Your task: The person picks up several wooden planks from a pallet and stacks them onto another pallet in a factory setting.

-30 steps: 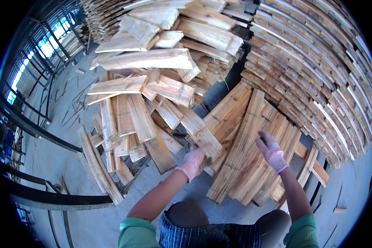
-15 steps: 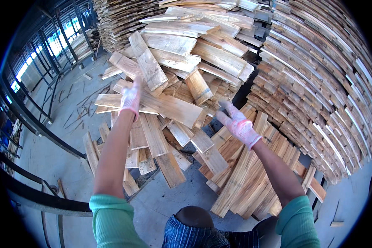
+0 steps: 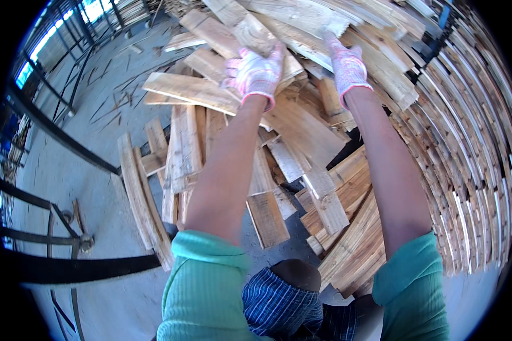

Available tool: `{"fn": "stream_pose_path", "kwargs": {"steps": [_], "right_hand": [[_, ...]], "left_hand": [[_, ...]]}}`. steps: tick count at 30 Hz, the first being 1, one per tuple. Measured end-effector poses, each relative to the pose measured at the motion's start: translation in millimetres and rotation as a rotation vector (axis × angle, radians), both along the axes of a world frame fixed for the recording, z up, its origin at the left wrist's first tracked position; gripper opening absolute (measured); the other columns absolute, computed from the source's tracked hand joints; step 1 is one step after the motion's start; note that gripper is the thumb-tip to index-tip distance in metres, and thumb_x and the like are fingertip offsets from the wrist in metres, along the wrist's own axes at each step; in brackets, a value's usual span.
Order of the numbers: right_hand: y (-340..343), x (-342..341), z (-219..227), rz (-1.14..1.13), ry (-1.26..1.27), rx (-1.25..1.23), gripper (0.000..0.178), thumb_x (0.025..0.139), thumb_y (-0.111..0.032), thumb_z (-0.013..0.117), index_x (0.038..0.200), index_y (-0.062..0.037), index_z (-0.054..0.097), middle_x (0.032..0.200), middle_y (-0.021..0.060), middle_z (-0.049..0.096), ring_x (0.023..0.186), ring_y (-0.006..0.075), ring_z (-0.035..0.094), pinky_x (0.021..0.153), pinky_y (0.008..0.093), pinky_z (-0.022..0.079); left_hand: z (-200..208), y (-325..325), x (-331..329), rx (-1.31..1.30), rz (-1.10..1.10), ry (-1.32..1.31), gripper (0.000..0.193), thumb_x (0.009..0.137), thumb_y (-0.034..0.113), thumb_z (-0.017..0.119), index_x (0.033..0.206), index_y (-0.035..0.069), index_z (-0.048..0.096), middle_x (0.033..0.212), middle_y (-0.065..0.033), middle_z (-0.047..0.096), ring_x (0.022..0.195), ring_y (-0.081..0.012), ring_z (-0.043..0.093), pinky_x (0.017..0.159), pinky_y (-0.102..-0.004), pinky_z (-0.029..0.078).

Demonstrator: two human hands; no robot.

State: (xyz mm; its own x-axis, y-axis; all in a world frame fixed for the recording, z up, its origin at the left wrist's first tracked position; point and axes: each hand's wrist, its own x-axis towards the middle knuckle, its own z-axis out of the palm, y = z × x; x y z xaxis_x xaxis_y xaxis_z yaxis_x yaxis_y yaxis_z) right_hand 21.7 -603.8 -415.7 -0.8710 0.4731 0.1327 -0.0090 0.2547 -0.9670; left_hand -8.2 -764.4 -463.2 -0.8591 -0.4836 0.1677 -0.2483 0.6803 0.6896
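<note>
Both my hands wear white knit gloves with pink marks and cuffs, and reach into a loose heap of short wooden boards. My left hand is open, fingers and thumb spread, over the lower part of a pale tilted board; firm contact is hard to make out. My right hand is also open, fingers stretched forward beside the rough end of a wide pale board. A long board slants beneath my left wrist. Neither hand visibly lifts anything.
Neatly laid boards lie low in front of my right knee. A tall wall of stacked boards curves along the right. On the left run dark metal rails, and wood scraps litter the grey floor.
My view has shifted, so the heap sits higher in it. Both hands have reached farther forward; the left has moved onto the tilted board, and the right has come up toward the upper boards.
</note>
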Motion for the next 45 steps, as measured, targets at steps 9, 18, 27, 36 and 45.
{"fn": "stream_pose_path", "kwargs": {"steps": [9,18,27,36,45], "right_hand": [[-49,79,-74,0.165,0.13,0.12,0.06,0.094,-0.037,0.069,0.132,0.0034,0.047,0.115,0.0317,0.065,0.108,0.0426,0.065,0.095,0.0458,0.048],[1,207,-48,0.706,-0.459,0.279,0.039,0.093,-0.037,0.067,0.117,-0.0081,0.055,0.085,0.0118,0.065,0.073,0.0199,0.063,0.069,0.0386,0.053],[-39,172,-80,0.327,-0.462,0.786,0.108,0.079,-0.063,0.073,0.154,0.0011,0.031,0.135,0.0329,0.057,0.129,0.0375,0.057,0.106,0.0408,0.048],[41,300,-143,0.532,-0.267,0.423,0.075,0.08,-0.054,0.076,0.124,0.0029,0.056,0.106,0.0277,0.07,0.1,0.039,0.07,0.082,0.0448,0.056],[112,522,-218,-0.429,-0.414,-0.411,0.092,0.079,-0.038,0.087,0.147,0.0005,0.038,0.11,0.019,0.069,0.096,0.0275,0.07,0.083,0.0402,0.058]], "left_hand": [[-40,-53,42,0.5,-0.099,0.25,0.086,0.085,0.044,0.075,0.141,-0.007,0.035,0.142,-0.0326,0.04,0.131,-0.0456,0.047,0.109,-0.0493,0.043],[-65,-63,157,1.435,-0.308,0.195,0.086,0.084,0.035,0.08,0.152,0.015,0.032,0.134,-0.0176,0.057,0.114,-0.0324,0.064,0.091,-0.0534,0.059],[-108,-29,227,1.403,-0.624,-0.184,0.082,0.077,0.036,0.084,0.143,0.004,0.048,0.131,-0.0177,0.059,0.131,-0.0341,0.051,0.108,-0.0577,0.044],[-147,-25,304,1.379,-0.684,-0.243,0.069,0.086,0.038,0.071,0.139,0.0,0.049,0.127,-0.0148,0.062,0.113,-0.0306,0.065,0.098,-0.0474,0.055],[-149,73,349,0.914,-0.901,-0.574,0.05,0.083,0.013,0.074,0.129,-0.002,0.059,0.114,-0.0129,0.068,0.095,-0.0236,0.07,0.085,-0.0379,0.06]]}}
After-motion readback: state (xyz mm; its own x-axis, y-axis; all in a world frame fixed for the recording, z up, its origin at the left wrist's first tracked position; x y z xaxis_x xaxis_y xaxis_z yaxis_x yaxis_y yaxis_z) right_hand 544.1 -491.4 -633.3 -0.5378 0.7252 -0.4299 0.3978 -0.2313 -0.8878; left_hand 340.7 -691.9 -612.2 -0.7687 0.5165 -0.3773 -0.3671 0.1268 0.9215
